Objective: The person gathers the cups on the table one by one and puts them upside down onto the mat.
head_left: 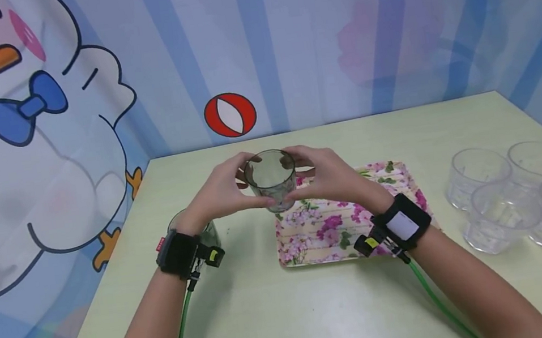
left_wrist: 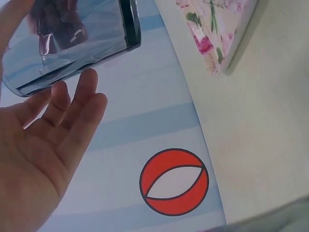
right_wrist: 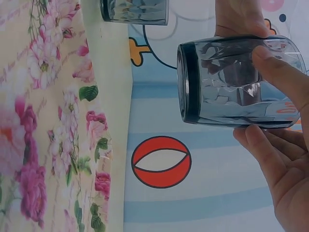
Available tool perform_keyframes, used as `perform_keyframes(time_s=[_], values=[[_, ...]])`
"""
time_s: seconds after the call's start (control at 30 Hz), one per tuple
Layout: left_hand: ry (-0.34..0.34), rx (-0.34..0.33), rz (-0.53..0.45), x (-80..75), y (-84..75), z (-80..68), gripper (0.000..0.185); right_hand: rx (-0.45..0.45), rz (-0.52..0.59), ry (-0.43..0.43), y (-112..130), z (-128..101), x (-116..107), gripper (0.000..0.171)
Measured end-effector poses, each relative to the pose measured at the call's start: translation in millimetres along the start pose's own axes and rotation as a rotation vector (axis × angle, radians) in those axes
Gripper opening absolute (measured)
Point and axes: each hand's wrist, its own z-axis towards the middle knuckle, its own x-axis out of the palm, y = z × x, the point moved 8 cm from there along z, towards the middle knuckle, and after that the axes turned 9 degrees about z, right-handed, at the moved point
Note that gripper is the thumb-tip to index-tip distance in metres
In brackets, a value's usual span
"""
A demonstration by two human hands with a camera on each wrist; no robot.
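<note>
Smoky glass (head_left: 273, 183) is up in the air, right side up, by the ten o'clock corner of the flowery tray (head_left: 319, 242), as seen from the head. Both hands are grasping it: the left hand (head_left: 224, 189) at nine o'clock and the right hand (head_left: 331, 175) at three, with thumbs and fingers round its sides. Glass is smooth, so I think it could slip if one hand lets go too soon or the grip is too soft. Then it may drop on the tabletop (head_left: 295, 314) and crack. If it lands crooked on the tray's edge, it could tip over. Another smoky glass (head_left: 212, 236) stands at eight o'clock, partly behind the left wrist band (head_left: 177, 254); I cannot tell if they touch. A careless swing of that arm could knock it. Four clear glasses (head_left: 506, 221) stand bunched between three and four o'clock, so a bump from the right arm or a tug of its green cord (head_left: 437, 295) could make them clink or fall.
</note>
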Motion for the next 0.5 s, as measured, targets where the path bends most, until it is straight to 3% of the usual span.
perform_keyframes(time_s=[0.27,0.5], values=[[-0.038,0.039,-0.065,7.6,-6.9,7.6,0.081,-0.003,-0.035,-0.050,-0.1,-10.8,-11.2,0.088],[-0.023,0.050,-0.094,17.4,-7.5,16.6,0.079,0.014,-0.022,-0.048,-4.4,-15.6,-17.2,0.087]])
